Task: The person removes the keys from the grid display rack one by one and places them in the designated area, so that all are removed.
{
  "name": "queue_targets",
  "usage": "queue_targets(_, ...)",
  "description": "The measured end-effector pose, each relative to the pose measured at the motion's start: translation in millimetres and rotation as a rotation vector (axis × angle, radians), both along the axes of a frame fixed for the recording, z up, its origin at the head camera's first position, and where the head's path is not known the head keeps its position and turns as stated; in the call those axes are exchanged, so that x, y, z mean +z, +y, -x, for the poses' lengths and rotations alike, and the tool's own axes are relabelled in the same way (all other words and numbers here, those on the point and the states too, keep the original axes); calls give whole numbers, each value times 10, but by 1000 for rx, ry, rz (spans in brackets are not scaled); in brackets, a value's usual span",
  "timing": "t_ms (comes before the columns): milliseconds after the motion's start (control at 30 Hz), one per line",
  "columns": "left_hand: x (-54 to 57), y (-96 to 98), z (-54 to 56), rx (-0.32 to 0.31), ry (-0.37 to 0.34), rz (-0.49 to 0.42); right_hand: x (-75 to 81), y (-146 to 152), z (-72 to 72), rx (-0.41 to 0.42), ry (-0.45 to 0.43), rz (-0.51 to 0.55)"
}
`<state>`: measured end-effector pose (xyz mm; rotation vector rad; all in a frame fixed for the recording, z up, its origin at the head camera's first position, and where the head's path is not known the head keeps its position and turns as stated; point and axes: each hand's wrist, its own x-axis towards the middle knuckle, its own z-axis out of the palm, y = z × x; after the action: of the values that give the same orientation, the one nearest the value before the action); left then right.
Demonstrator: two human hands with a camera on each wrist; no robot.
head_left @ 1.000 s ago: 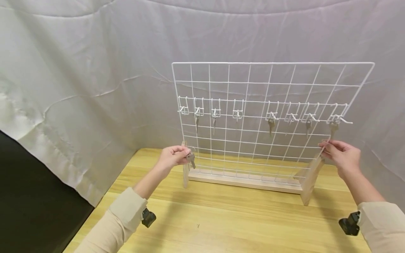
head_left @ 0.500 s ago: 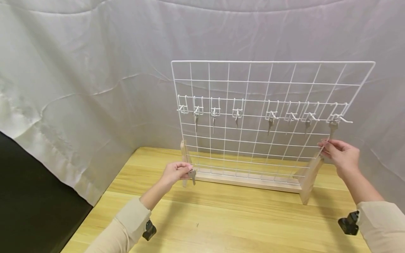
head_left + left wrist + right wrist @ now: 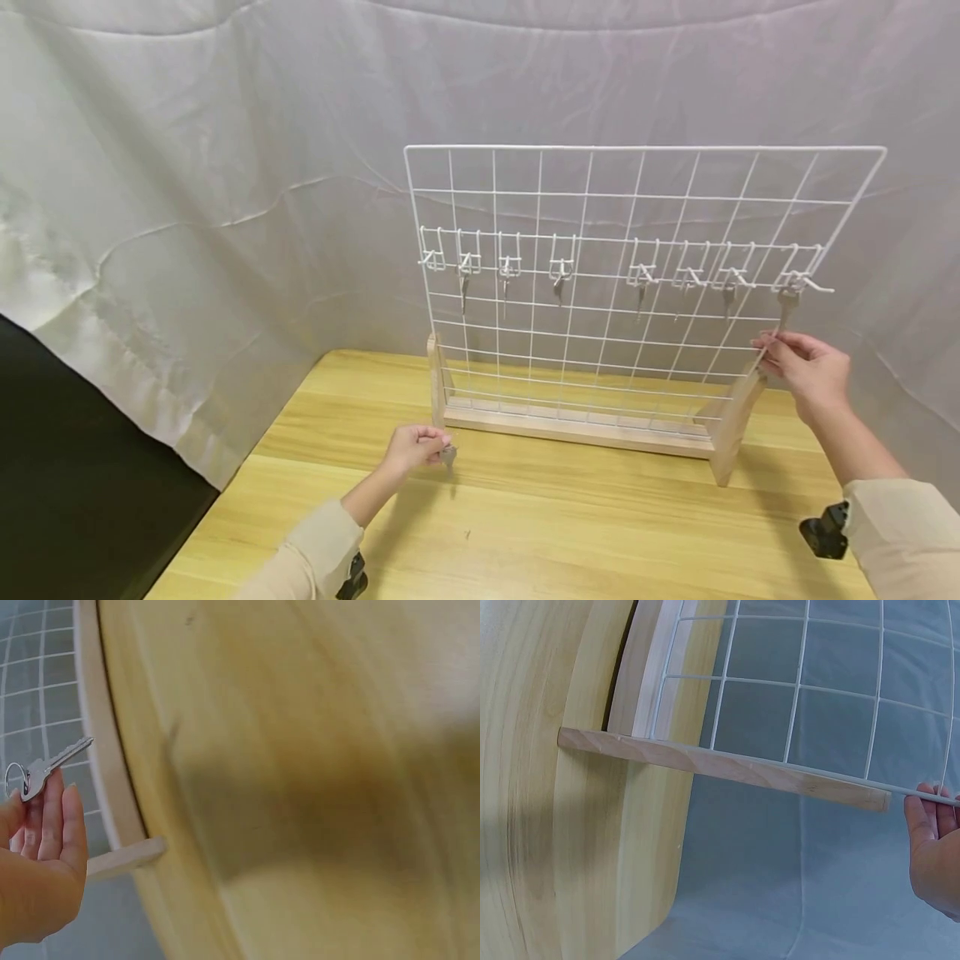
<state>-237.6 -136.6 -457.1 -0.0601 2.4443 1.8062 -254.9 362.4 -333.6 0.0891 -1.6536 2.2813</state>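
A silver key (image 3: 52,766) on a small ring dangles from my left hand (image 3: 415,448), pinched at the ring between thumb and finger. That hand hovers over the table, in front of the rack's left foot. My right hand (image 3: 813,375) grips the right edge wire of the white wire grid (image 3: 592,196), just above the wooden side support (image 3: 727,766). Across the grid runs a row of white hooks (image 3: 561,268). Keys hang from several of them, among them a key (image 3: 787,304) right above my right hand. The leftmost hook (image 3: 432,260) bears no visible key.
The grid stands in a wooden base (image 3: 577,432) on a light wooden table (image 3: 525,517). A grey curtain (image 3: 300,125) hangs behind and to the left. Something black (image 3: 82,467) fills the lower left. A tiny dark speck (image 3: 467,534) lies on the tabletop.
My left hand has come down and toward me with the key, away from the grid's left side. The right hand keeps its hold on the grid's edge. One middle key swings slightly.
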Motion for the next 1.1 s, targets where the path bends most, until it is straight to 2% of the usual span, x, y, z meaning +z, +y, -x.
queue_targets(167, -175, -44, -35, -5, 17, 52, -15, -5, 11, 2, 15, 10)
queue_targets(300, -270, -53, -58, 3, 17, 56, -25, -2, 17, -5, 22, -3)
queue_targets(500, -357, -54, -77, 3, -4, 47, -32, -7, 24, -11, 28, -11)
queue_targets(733, -425, -67, -111, -30, 12, 120, -42, -5, 14, -10, 4, -24)
queue_targets(933, -499, -69, -110, -56, 65, 141, -49, 1, 25, -13, 5, -42)
queue_targets(1100, -541, -68, -90, -101, 165, 198, -58, -5, 33, -19, 32, -46)
